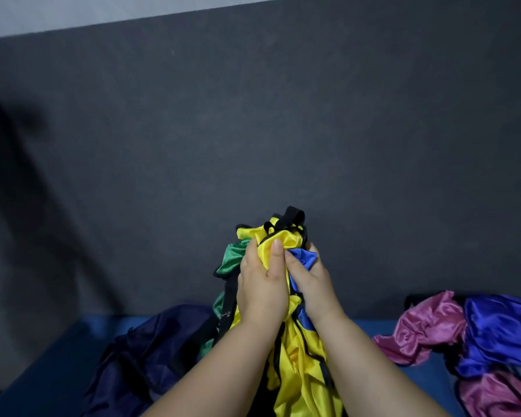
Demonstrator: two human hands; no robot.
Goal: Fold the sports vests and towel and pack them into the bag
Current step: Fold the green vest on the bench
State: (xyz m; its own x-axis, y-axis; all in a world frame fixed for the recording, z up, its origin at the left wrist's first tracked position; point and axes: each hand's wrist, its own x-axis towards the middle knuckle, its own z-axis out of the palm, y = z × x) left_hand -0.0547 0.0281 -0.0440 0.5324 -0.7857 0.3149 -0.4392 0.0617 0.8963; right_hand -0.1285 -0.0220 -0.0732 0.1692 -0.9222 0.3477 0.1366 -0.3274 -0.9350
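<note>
Two bare forearms reach in from the bottom edge over a blue surface (73,350), both hands clamped on one bunched bundle of sports vests held upright above it, centre frame. A yellow vest (301,383) with black trim hangs down between the wrists and runs off the bottom edge. The left hand (260,290) curls its fingers and thumb round the yellow cloth, with a green vest (233,257) bulging out on its left side. The right hand (313,291), touching the left, grips a blue vest (304,255) crumpled against the yellow one. A black strap loop (292,216) pokes out of the top of the bundle.

A dark navy bag (151,356) lies slumped on the near left part of the surface, just beside the left forearm. At the right edge, well apart from the hands, a pink vest (424,326) and a royal blue vest (500,332) lie tangled together in a heap. Beyond the far edge of the surface rises a dark grey backdrop (253,115), with a shadow (12,130) across its left side.
</note>
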